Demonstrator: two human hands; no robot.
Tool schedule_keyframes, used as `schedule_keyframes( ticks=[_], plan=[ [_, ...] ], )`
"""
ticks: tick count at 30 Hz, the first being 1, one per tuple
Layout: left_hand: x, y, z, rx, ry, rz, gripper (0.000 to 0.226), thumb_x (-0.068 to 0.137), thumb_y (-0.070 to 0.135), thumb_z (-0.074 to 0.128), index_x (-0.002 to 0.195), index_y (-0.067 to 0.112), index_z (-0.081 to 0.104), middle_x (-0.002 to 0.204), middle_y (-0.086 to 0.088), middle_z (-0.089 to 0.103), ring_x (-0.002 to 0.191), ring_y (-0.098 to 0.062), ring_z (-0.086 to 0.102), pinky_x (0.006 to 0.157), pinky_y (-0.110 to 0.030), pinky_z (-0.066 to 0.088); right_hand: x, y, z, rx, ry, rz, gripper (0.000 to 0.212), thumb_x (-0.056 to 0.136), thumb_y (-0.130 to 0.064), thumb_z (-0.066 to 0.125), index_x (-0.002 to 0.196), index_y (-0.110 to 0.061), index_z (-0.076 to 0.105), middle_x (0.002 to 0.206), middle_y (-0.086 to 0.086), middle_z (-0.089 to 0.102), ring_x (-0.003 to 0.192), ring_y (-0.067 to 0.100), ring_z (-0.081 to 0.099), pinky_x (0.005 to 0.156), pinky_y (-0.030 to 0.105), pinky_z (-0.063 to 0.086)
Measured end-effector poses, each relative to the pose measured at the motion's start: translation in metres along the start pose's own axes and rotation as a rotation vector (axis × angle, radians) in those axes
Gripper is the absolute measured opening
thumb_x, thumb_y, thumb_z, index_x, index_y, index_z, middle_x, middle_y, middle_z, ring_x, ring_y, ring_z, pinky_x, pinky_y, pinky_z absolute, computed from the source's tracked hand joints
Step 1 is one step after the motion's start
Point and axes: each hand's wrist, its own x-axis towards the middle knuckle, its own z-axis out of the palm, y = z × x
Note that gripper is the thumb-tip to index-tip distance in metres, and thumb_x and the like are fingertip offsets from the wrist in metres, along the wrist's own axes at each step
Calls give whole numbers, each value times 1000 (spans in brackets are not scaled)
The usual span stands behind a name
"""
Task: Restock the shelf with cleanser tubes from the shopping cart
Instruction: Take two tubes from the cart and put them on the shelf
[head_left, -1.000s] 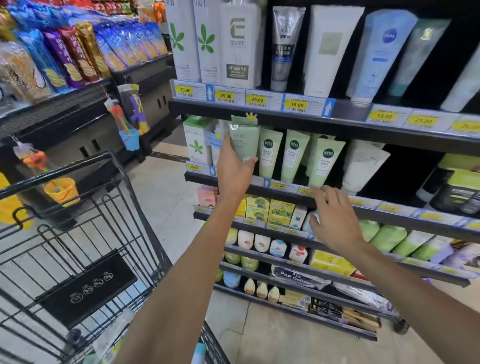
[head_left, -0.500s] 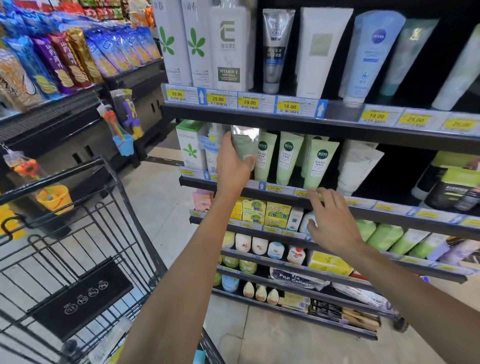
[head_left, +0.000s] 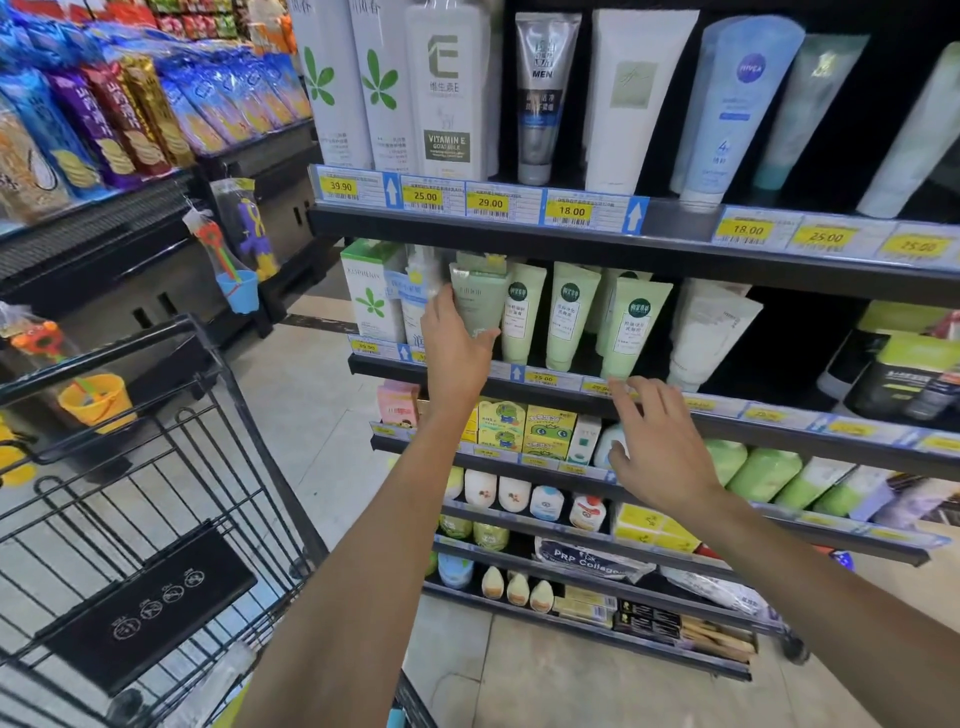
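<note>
My left hand (head_left: 457, 348) holds a pale green cleanser tube (head_left: 475, 299) upright on the second shelf (head_left: 727, 410), to the left of several light green tubes (head_left: 569, 319) that stand in a row. The thumb and fingers wrap the tube's lower part. My right hand (head_left: 657, 449) hovers in front of the shelf's edge with its fingers spread, holding nothing. The black wire shopping cart (head_left: 156, 467) stands at the lower left; its contents are barely visible at the bottom edge.
Tall white bottles (head_left: 384, 88) and tubes (head_left: 636, 98) fill the top shelf above yellow price tags (head_left: 569, 210). A white box (head_left: 371, 291) stands left of the held tube. Lower shelves carry boxes and small bottles. Snack bags (head_left: 104, 119) hang on racks at the left.
My left hand has pushed the tube further back and down onto the second shelf beside the green tubes. My right hand stays spread before the shelf edge.
</note>
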Motion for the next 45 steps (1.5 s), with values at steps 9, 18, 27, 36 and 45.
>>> schedule_keyframes(
  ticks=[9,18,27,36,45],
  plan=[
    [-3,3,9,159,87,-29,74,91,23,77,150,14,35,140,-6,44,130,-25,49,102,-43,54,0,0,0,-1,2,-13,79,81,-19,71,152,-4,40,137,19,48,128,37,40,113,54,39],
    [-5,9,20,255,141,-1,72,91,21,76,150,11,36,140,-9,47,127,-27,50,92,-40,54,0,3,-1,7,-14,-12,81,79,-18,73,152,-4,41,138,18,47,130,37,39,112,56,40],
    [-5,0,25,294,184,10,77,93,17,73,155,10,28,138,-11,42,125,-28,47,93,-43,57,0,1,0,-8,-25,0,81,80,-21,71,153,-4,39,140,17,45,132,36,37,116,55,37],
    [-3,6,28,337,158,-2,79,94,23,72,157,8,26,137,-13,45,120,-29,47,91,-41,52,-1,-2,-1,-13,-28,5,82,79,-21,71,153,-4,39,139,17,46,132,36,38,115,55,38],
    [-3,4,27,294,114,31,80,94,24,71,157,7,25,141,-14,43,126,-31,46,102,-44,50,-1,-3,-3,-22,-42,5,83,79,-22,71,153,-2,39,139,17,46,131,36,39,114,55,38]
  ],
)
